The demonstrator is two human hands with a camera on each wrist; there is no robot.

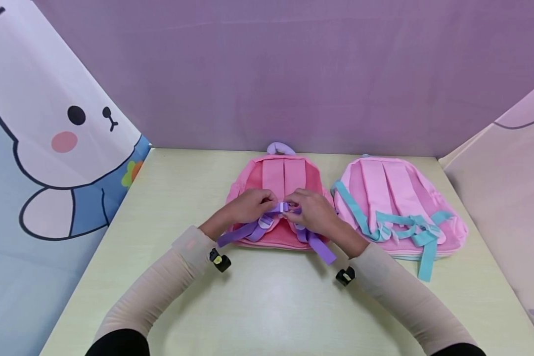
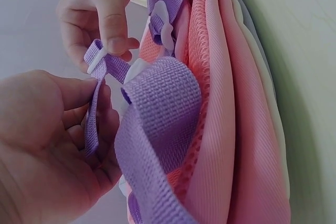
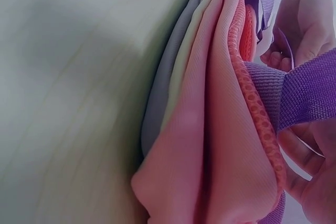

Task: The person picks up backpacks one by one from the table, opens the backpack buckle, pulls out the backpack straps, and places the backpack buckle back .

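A coral-pink backpack point(image 1: 249, 183) lies with its strap side up, purple webbing straps across it. Over its middle, my left hand point(image 1: 251, 205) pinches a loose end of the purple chest strap point(image 2: 92, 129) between thumb and fingers. My right hand point(image 1: 313, 212) grips the same strap from the other side, its fingertips at a small white slider point(image 2: 97, 61) threaded on the webbing. The held strap is raised off the back panel. White adjusters point(image 1: 265, 221) sit on the lower straps, whose purple tails point(image 1: 322, 248) hang over the bag's bottom edge.
A light-pink backpack point(image 1: 400, 198) with teal straps point(image 1: 427, 237) lies close on the right. Both bags rest on a pale wooden table point(image 1: 267, 306). Behind it stands a purple backdrop point(image 1: 293, 74), and a cartoon-printed cloth point(image 1: 40, 123) hangs at the left.
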